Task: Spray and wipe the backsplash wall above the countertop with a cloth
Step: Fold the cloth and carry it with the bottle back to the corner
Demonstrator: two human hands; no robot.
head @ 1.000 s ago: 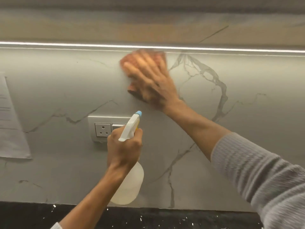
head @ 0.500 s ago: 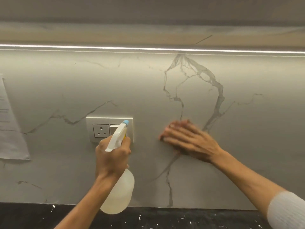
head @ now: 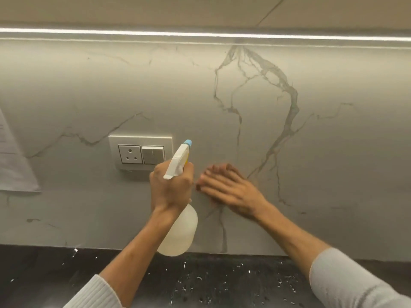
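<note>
The grey marble backsplash point(head: 333, 152) with dark veins fills the view. My left hand point(head: 171, 190) is wrapped around the neck of a translucent white spray bottle point(head: 180, 236), whose blue-tipped nozzle points up at the wall. My right hand point(head: 231, 192), blurred by motion, lies flat on the wall just right of the bottle. It presses the cloth point(head: 198, 188), which is almost fully hidden under the palm; only a dark sliver shows at the fingertips.
A white socket-and-switch plate point(head: 140, 155) sits on the wall just left of the bottle. A paper sheet point(head: 13, 165) hangs at the far left. A light strip point(head: 200, 34) runs under the cabinet. The black speckled countertop point(head: 222, 281) lies below.
My right hand swept the cloth from the top of the wall down to its lower part, then left toward the bottle. My left hand and bottle shifted right, past the socket plate.
</note>
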